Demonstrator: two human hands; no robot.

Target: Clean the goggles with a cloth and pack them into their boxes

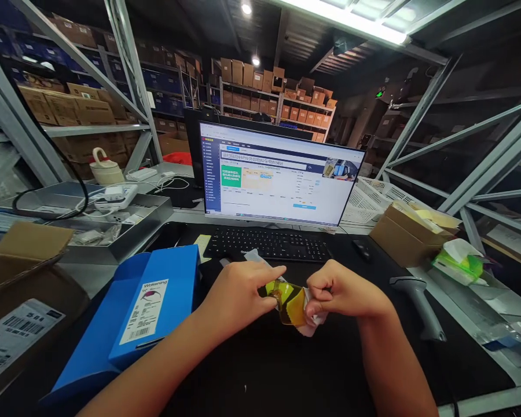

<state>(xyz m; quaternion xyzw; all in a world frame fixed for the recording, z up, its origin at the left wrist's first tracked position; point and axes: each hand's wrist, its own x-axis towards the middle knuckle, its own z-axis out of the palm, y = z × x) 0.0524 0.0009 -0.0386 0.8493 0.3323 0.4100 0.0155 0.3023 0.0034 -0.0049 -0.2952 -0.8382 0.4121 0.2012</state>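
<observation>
Both my hands meet over the black desk mat (286,370), in front of the keyboard (269,244). Between them is a small yellow and dark packet (292,301) with a white edge. My left hand (238,295) pinches the packet's left end with thumb and forefinger. My right hand (341,292) is curled closed on the packet's right end. A pale wrapper (254,256) lies just behind my left hand. An open blue box (150,307) with a white barcode label stands left of my left arm.
A lit monitor (278,174) stands behind the keyboard, a black mouse (361,249) to its right. A grey barcode scanner (419,301) lies right of my right hand. Cardboard boxes (406,229) sit right and left, a metal tray (125,226) at left. Shelving surrounds the desk.
</observation>
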